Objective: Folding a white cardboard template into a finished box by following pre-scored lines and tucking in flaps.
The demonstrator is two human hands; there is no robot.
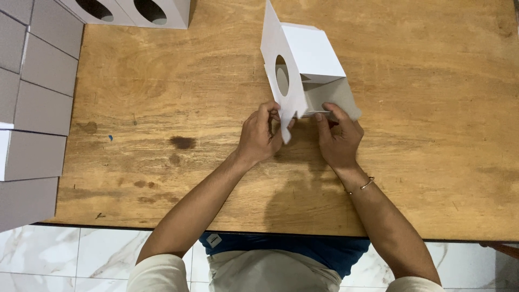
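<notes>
A white cardboard box (313,51) with an oval cut-out in its left panel stands half-folded on the wooden table (162,92). Its near end is open and shows a grey inside. My left hand (259,138) pinches the lower edge of the left panel with the cut-out. My right hand (338,138) holds the bottom flap at the box's open end, fingers on its edge. A thin bracelet (366,184) sits on my right wrist.
Stacked flat grey and white cardboard pieces (32,108) lie along the table's left edge. Two folded white boxes with oval holes (130,11) stand at the far left corner. White marble floor tiles (81,254) show below the table's near edge.
</notes>
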